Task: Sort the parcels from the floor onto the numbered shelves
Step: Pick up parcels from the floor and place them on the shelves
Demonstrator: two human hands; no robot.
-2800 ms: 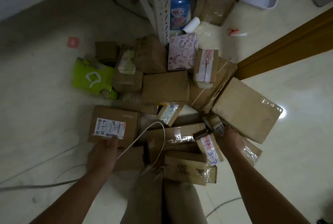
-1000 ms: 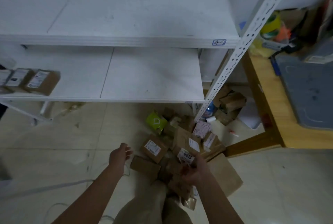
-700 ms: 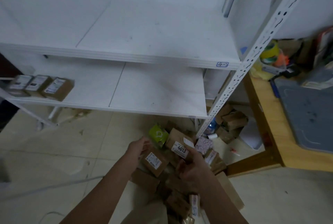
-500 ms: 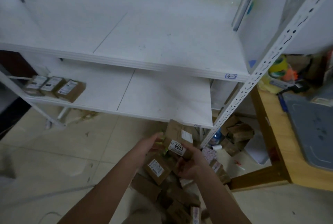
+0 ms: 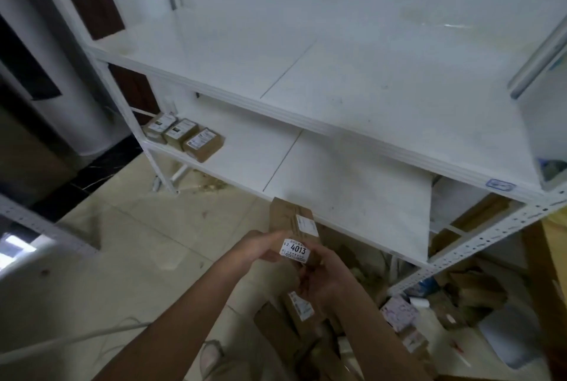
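A long brown cardboard parcel [image 5: 283,215] with a white label reading 4013 is held in front of me, just before the lower shelf [image 5: 352,184] of the white rack. My left hand [image 5: 260,247] grips its left side. My right hand [image 5: 326,276] holds its near end from below and the right. Three small labelled parcels [image 5: 184,135] stand in a row at the left end of that lower shelf. The upper shelf [image 5: 368,83] carries a small blue-written tag [image 5: 500,185] on its front edge. More parcels [image 5: 294,319] lie on the floor under my arms.
A perforated white upright [image 5: 478,236] runs down at the right, with boxes and a patterned pink parcel [image 5: 399,313] on the floor behind it. White cables [image 5: 61,344] trail across the tiled floor at the left. Another rack's edge [image 5: 46,227] juts in at far left.
I have risen from the floor pile with the 4013 parcel. My left hand joined the right on it, and the parcel has come up toward the lower shelf.
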